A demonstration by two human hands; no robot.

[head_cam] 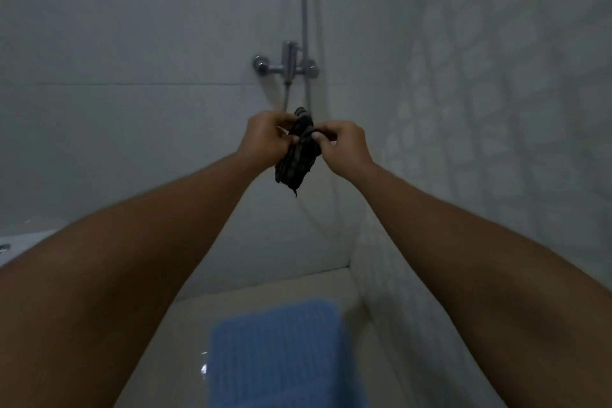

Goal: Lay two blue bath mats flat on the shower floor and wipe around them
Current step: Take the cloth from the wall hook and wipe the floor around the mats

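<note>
While both arms stretch toward the back wall, I see the left hand [265, 139] pinching the top of a dark checked cloth [298, 159] near mid-view. At 6 o'clock a blue mat [275, 354] lies flat on the pale shower floor [172, 358]; that part is blurred, so it may be one mat or two. The tap [284, 64] sits at 12 o'clock. My right hand [344, 146] pinches the cloth's other side, just beside the left. Patterned tiles [496, 109] fill 3 o'clock.
</note>
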